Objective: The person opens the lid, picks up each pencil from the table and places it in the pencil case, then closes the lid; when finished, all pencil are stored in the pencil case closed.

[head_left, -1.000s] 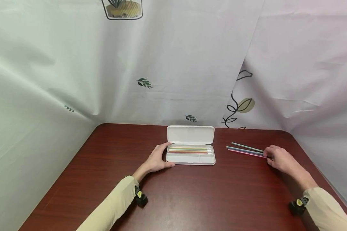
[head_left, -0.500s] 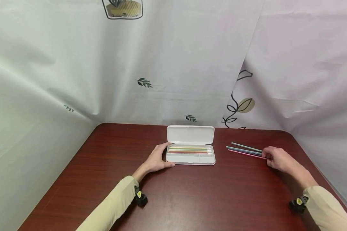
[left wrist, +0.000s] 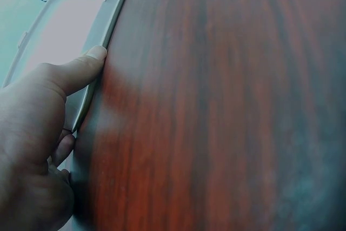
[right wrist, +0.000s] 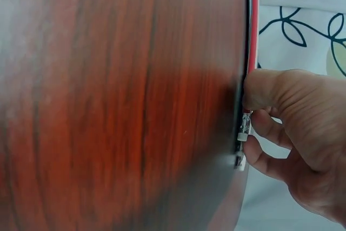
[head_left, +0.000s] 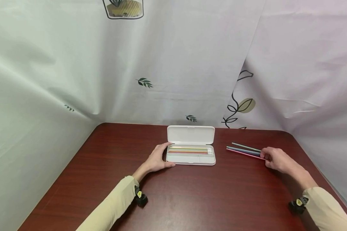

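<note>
A white pencil case [head_left: 191,158] stands with its lid up near the table's back edge. Several coloured pencils [head_left: 188,150] with white erasers lie in its rear compartment. My left hand [head_left: 156,158] holds the case's left end, thumb [left wrist: 89,66] against the front edge and fingers at the back. To the right, my right hand [head_left: 277,158] pinches the eraser-end part of a small bunch of pencils on the table. A pink pencil [head_left: 244,153] is at the front of the bunch, blue ones behind it. A green pencil [head_left: 245,147] slants behind them, its right end hidden by the fingers.
The dark red wooden table [head_left: 191,195] has a patterned white cloth [head_left: 173,64] hanging behind it and along its sides. The case's raised lid [head_left: 191,134] stands close to the cloth.
My right hand has slid slightly left along the pencils. The pink pencil's left end has shifted slightly left, closer to the blue ones. The left hand and the case have stayed put.
</note>
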A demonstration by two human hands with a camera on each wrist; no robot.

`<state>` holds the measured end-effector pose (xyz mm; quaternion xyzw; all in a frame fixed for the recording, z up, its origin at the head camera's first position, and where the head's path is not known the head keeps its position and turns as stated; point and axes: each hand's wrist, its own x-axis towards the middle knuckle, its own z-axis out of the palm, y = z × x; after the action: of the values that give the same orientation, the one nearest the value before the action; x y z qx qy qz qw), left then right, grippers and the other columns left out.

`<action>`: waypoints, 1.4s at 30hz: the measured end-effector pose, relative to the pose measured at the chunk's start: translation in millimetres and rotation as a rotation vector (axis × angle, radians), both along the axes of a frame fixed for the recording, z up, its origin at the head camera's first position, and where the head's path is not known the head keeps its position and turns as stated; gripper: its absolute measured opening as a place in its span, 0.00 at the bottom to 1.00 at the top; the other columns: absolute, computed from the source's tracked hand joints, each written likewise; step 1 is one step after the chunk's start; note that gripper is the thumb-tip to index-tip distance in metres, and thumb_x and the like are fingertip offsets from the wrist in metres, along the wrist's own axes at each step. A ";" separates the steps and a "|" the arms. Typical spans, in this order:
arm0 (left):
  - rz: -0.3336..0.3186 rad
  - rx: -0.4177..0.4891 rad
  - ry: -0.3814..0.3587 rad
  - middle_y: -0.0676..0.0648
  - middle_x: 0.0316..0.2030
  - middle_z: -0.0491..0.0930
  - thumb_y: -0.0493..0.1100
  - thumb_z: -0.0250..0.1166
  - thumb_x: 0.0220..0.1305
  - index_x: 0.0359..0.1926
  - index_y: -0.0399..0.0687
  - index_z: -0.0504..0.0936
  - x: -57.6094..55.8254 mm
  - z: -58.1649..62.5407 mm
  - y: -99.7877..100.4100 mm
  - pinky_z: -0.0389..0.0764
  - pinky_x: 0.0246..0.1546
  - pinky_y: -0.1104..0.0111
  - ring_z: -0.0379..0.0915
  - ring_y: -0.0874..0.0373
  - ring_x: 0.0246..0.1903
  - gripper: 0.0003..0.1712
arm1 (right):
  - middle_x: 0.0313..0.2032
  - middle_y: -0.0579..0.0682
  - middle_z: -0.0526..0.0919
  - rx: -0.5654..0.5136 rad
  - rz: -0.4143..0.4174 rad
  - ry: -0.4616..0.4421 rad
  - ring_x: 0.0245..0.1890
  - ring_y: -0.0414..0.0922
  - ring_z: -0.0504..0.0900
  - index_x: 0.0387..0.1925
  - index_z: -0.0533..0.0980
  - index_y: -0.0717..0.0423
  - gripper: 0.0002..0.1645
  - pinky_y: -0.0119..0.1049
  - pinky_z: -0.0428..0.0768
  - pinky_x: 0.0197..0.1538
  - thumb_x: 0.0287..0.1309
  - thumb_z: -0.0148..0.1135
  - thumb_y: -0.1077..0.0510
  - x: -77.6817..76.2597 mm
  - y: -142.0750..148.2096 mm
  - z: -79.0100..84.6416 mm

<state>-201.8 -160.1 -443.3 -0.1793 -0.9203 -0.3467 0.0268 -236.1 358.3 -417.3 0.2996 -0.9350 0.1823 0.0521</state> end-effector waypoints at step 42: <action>0.010 -0.015 -0.007 0.41 0.66 0.69 0.49 0.81 0.48 0.72 0.44 0.65 1.4 1.1 1.1 0.66 0.62 0.50 0.60 0.45 0.66 0.52 | 0.25 0.44 0.73 -0.117 0.198 0.029 0.26 0.39 0.70 0.30 0.78 0.55 0.16 0.34 0.70 0.29 0.40 0.63 0.75 -7.0 -118.3 32.1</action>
<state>-200.4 -159.0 -442.2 -0.1739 -0.9239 -0.3401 0.0239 -243.2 240.0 -385.2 0.3895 -0.8878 0.2365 0.0648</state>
